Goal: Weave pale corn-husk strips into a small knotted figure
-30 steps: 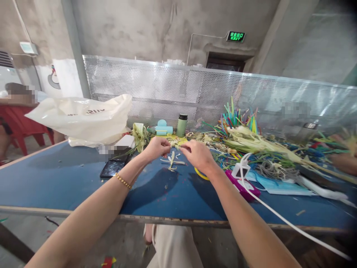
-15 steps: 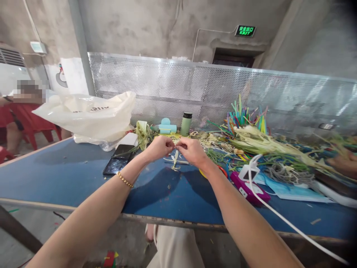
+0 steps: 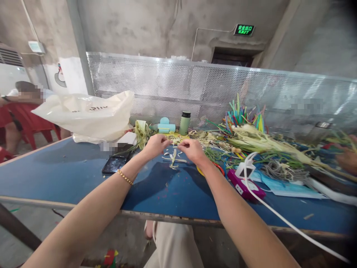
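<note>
My left hand (image 3: 157, 146) and my right hand (image 3: 192, 150) are raised over the middle of the blue table (image 3: 173, 201), a small gap between them. The fingers of both are pinched together; whatever they grip is too thin to make out. Just below the gap is a small piece of pale, husk-like strips (image 3: 174, 159), with arms sticking out sideways and a frayed lower end. Whether it hangs from my fingers or lies on the table, I cannot tell. A gold bead bracelet (image 3: 125, 176) circles my left wrist.
At left are a large plastic bag (image 3: 95, 115) and a dark phone (image 3: 114, 164). Behind my hands stands a green bottle (image 3: 185, 123). Right: corn husks (image 3: 259, 139), colourful stems (image 3: 242, 117), a purple power strip (image 3: 245, 186) with white cable, blue masks (image 3: 295, 186). Another person's hand (image 3: 347, 158) blurs at far right.
My hands have drawn apart from nearly touching, opening a small gap above the pale piece. The hand at far right has shifted, and the view has moved slightly.
</note>
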Demonstrator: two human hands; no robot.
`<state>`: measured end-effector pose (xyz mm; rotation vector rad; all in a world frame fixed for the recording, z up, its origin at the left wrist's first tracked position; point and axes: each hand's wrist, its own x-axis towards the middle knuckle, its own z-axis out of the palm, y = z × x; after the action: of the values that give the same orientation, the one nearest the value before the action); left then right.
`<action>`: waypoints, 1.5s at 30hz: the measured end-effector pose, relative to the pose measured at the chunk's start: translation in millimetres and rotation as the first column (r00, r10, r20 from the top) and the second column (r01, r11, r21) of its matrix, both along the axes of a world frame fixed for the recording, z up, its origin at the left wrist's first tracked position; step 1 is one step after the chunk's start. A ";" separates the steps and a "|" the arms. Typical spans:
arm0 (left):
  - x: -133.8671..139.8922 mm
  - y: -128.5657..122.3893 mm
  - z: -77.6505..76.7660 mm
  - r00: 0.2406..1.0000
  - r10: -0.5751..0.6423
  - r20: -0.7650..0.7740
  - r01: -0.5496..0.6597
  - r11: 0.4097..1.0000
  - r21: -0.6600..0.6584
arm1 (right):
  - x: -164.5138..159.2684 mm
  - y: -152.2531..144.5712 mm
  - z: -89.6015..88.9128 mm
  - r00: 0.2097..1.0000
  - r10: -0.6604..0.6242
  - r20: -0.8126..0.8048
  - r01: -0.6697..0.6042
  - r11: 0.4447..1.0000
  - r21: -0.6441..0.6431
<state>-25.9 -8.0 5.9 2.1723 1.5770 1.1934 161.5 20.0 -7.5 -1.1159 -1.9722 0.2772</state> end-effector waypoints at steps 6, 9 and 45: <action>-12.9 6.6 -5.7 0.999 -0.002 0.051 0.014 0.973 -0.230 | 1.3 13.4 -18.5 0.996 0.074 0.044 -0.066 0.986 -0.154; -10.9 5.6 -10.3 0.997 -0.080 0.019 0.082 0.935 -0.346 | -2.2 12.2 -17.4 1.000 -0.016 -0.016 0.014 0.992 -0.122; 3.3 -15.7 4.2 0.728 -0.444 0.523 0.593 0.791 -0.153 | -3.5 -42.6 20.4 0.867 0.355 -0.349 -0.358 0.932 0.059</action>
<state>-22.6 -23.7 10.0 1.7641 0.7921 1.0686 158.0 -22.6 12.9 -0.6381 -1.8345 0.6380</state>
